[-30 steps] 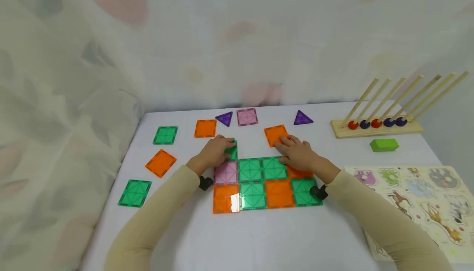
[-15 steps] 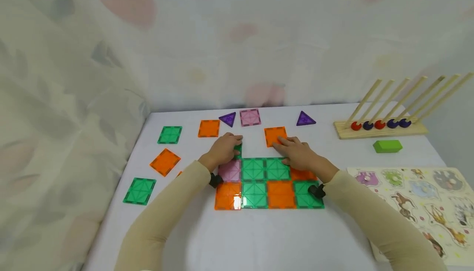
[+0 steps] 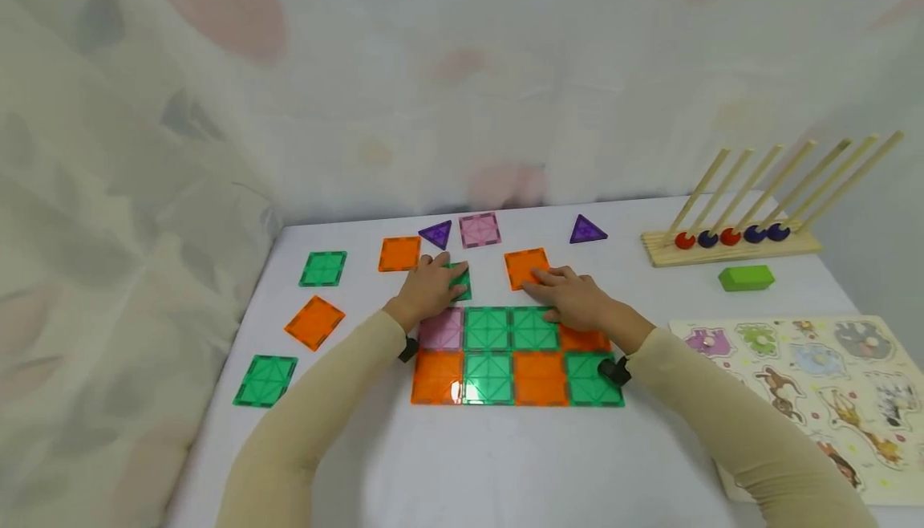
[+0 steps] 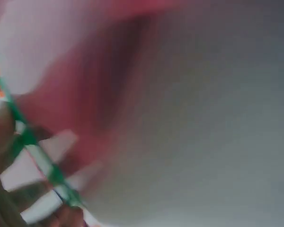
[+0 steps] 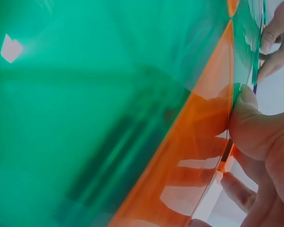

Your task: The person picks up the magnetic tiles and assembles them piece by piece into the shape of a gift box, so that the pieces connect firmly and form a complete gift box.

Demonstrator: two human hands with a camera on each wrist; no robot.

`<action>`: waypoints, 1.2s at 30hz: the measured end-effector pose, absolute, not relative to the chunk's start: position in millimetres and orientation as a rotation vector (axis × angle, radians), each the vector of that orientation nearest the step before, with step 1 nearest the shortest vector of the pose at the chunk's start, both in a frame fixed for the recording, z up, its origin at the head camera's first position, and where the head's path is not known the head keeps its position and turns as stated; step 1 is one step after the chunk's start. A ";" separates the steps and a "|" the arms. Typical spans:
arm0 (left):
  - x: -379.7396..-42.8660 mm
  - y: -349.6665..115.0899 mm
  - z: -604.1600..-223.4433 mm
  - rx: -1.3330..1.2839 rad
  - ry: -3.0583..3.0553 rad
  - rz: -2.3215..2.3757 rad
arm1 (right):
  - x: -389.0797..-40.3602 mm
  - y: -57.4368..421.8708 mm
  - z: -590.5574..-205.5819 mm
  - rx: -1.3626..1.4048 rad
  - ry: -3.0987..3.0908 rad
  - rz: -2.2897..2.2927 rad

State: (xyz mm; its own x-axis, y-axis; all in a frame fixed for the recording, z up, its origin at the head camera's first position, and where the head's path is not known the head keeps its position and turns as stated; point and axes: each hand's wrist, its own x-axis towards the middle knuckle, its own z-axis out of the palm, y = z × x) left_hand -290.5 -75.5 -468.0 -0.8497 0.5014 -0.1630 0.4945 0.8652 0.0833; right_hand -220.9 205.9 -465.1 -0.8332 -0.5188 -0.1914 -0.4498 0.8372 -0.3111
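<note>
In the head view my left hand pinches a green square magnetic tile, thumb and fingers on its sides; the left wrist view shows this green tile nearly edge-on. The tile lies slightly askew behind the pink tile. My right hand lies with fingers stretched forward, fingertips on the near right corner of a loose orange tile. Its thumb is at the edge of a green tile in a two-row block of joined tiles, and the palm covers part of an orange tile.
Loose tiles lie around: green, orange, green, orange, pink, and purple triangles at the back. On the right are a wooden peg rack, green block and animal puzzle board.
The green tile in my left hand has slid away from the pink tile, back and to the right, and turned slightly. The loose orange tile under my right fingertips has shifted a little left.
</note>
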 end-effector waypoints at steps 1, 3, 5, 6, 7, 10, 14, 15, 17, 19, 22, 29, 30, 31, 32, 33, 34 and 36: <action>-291.7 -73.3 -466.4 0.771 2.848 0.038 | -220.9 205.2 -465.3 -0.746 2.752 -0.367; -294.6 -67.7 -462.8 0.789 2.809 0.019 | -220.8 204.1 -466.0 -0.753 2.758 -0.362; -296.8 -61.4 -459.7 0.809 2.755 0.025 | -220.9 203.2 -466.8 -0.751 2.761 -0.353; -297.6 -58.1 -458.4 0.818 2.730 0.033 | -220.9 202.7 -467.3 -0.755 2.765 -0.349; -298.4 -55.0 -457.6 0.834 2.710 0.033 | -220.9 202.2 -467.7 -0.750 2.765 -0.349; -298.7 -46.1 -456.5 0.871 2.677 0.030 | -221.1 201.2 -468.9 -0.750 2.779 -0.347; -295.3 -36.9 -455.1 0.877 2.687 0.020 | -220.4 200.5 -469.8 -0.737 2.797 -0.360; -293.6 -34.7 -453.7 0.865 2.687 0.030 | -220.0 200.3 -470.0 -0.730 2.803 -0.362; -289.4 -30.9 -451.6 0.847 2.682 0.052 | -218.5 199.8 -470.1 -0.718 2.817 -0.355; -284.2 -27.5 -450.4 0.832 2.676 0.051 | -215.9 199.4 -469.9 -0.706 2.835 -0.339; -278.0 -24.2 -452.3 0.824 2.691 0.010 | -209.2 197.7 -468.9 -0.708 2.852 -0.322; -273.4 -33.3 -459.1 0.832 2.728 0.022 | -185.1 186.4 -460.8 -0.798 2.858 -0.242; -271.6 -34.3 -460.2 0.840 2.732 0.027 | -182.8 186.5 -460.9 -0.806 2.863 -0.233; -270.1 -35.0 -461.8 0.851 2.737 0.033 | -180.9 186.7 -461.3 -0.810 2.870 -0.229; -268.2 -35.4 -462.7 0.861 2.739 0.048 | -179.4 187.0 -461.8 -0.809 2.874 -0.230; -266.8 -35.6 -464.2 0.870 2.745 0.056 | -178.2 187.4 -463.0 -0.816 2.881 -0.224; -265.3 -35.4 -465.1 0.875 2.750 0.060 | -177.1 187.8 -464.0 -0.814 2.885 -0.232; -262.5 -34.6 -466.4 0.877 2.758 0.066 | -175.1 188.3 -466.7 -0.812 2.887 -0.240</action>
